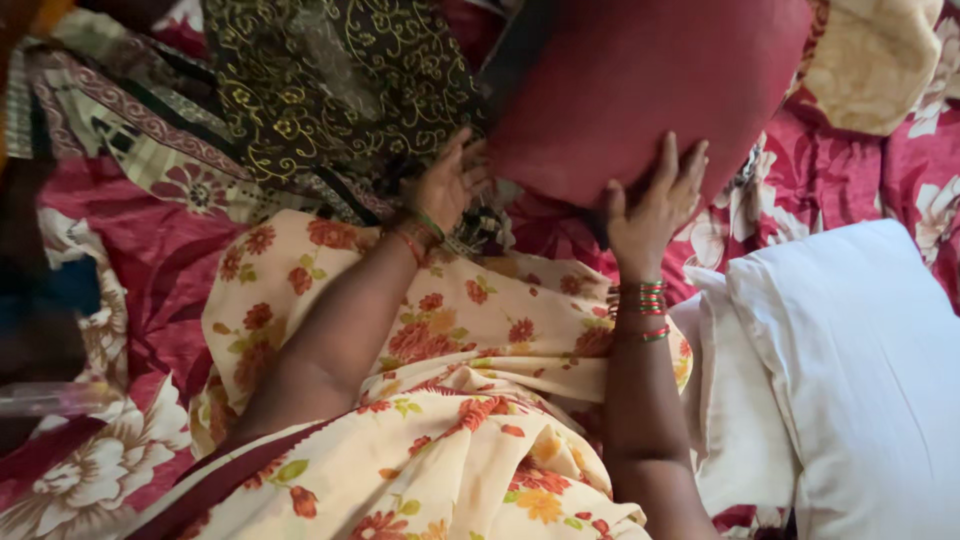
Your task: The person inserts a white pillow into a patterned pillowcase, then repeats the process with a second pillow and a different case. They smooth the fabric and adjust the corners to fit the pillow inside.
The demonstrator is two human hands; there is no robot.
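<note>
Head view showed a plump red cushion (650,80), smooth-woven and rounded at its corner, lying on the bed at the top of the frame. The right hand (655,200) pressed flat against its lower edge, fingers spread, grip open. The left hand (450,185) touched its left corner, fingers loosely open, where a dark cloth with gold scrollwork (330,90) met it. Both wrists wore green and red bangles (640,300). Below lay cream floral fabric (450,400), soft and folded. A white pillow (860,380) sat to the right on the crimson flowered bedsheet (830,180).
</note>
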